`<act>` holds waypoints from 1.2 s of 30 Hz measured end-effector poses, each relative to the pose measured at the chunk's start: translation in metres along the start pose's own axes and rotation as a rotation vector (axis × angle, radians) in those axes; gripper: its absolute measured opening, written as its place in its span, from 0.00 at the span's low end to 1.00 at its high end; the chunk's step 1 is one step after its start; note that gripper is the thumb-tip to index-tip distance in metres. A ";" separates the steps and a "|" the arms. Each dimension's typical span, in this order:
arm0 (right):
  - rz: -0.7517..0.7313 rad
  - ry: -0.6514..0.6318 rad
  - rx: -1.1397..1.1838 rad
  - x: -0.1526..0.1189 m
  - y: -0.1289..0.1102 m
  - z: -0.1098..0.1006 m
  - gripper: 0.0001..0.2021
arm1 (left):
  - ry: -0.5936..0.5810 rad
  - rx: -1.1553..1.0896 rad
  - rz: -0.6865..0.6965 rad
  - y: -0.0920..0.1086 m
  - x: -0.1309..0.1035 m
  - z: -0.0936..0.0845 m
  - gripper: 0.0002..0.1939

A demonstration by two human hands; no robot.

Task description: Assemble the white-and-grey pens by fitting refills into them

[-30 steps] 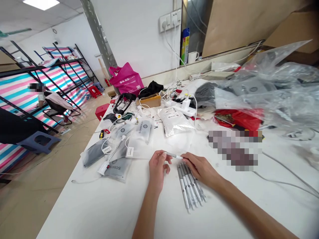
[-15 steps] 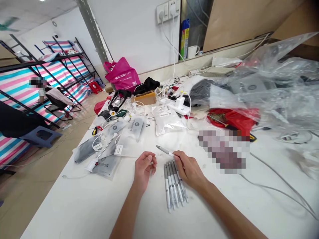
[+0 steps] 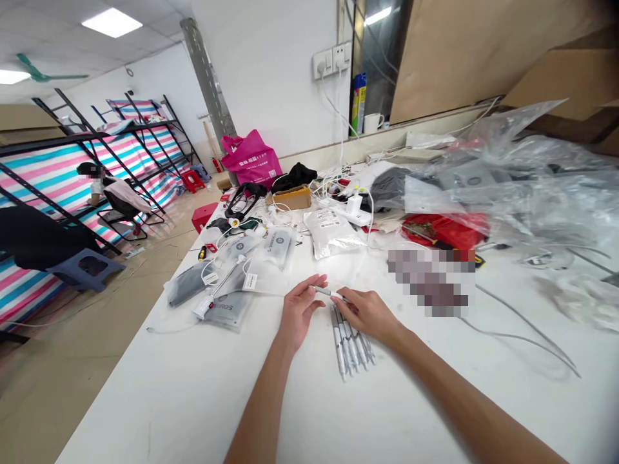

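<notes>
One pen [image 3: 329, 292] bridges the right hand [image 3: 366, 314], which pinches its white end, and the left hand [image 3: 296, 314], curled at its grey end, whether gripping I cannot tell. A row of pens [image 3: 349, 346] lies partly under the right hand; should it dip, the row might scatter.

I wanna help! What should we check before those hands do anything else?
1. Right hand holding the pen: ok.
2. Left hand gripping it too: cannot tell; it's at the grey end.
3. Other pens lying side by side: ok.
4. All of those pens fully showing: not ok; the right hand hides some tops.
5. Pouches apart from those pens: ok.
</notes>
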State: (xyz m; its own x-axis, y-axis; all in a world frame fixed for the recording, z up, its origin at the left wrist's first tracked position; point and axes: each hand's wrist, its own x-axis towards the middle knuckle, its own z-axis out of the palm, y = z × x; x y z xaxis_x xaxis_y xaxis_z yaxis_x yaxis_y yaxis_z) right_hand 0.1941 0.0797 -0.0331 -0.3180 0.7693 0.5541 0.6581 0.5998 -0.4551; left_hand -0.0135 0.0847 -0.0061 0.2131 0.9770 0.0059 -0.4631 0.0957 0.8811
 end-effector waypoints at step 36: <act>-0.197 -0.100 -0.113 -0.032 0.012 -0.034 0.18 | 0.073 0.514 -0.004 -0.010 -0.036 0.007 0.16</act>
State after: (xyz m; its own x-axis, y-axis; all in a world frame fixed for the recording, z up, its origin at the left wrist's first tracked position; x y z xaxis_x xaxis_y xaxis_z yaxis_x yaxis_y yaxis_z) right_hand 0.2352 0.0546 -0.0329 -0.5101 0.6613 0.5501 0.6473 0.7162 -0.2608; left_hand -0.0104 0.0471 -0.0117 0.1446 0.9894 -0.0146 0.0243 0.0112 0.9996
